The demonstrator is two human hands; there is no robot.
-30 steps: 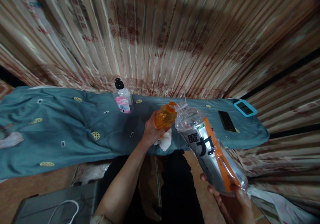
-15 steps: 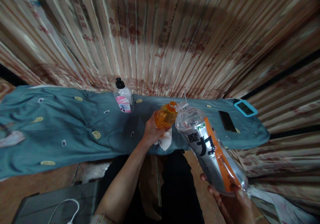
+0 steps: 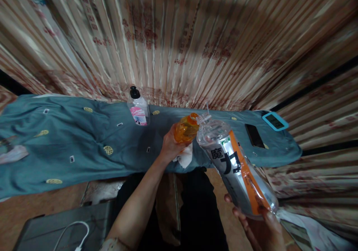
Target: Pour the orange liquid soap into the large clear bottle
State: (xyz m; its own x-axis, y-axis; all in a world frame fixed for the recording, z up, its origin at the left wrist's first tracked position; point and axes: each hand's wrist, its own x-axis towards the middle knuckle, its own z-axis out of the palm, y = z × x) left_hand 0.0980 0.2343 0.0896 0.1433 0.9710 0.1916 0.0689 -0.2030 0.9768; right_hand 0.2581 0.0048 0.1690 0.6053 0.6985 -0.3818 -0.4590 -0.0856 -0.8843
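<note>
Two bottle mouths are meeting: at five o'clock the right hand (image 3: 260, 225) is cupping the tilted large clear orange-labelled plastic bottle (image 3: 235, 169); at ten o'clock from it the left hand (image 3: 169, 146) is clenching the small orange plastic bottle (image 3: 185, 129). Any wobble is risking spills onto the teal cloth (image 3: 84, 143) beyond.

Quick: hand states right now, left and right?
Left hand: closed on the small orange bottle.
Right hand: closed on the large clear bottle, tilted.

pump bottle (image 3: 138, 107) | phone (image 3: 254, 135) | blue-cased device (image 3: 274, 121) | teal cloth (image 3: 69, 143)
</note>
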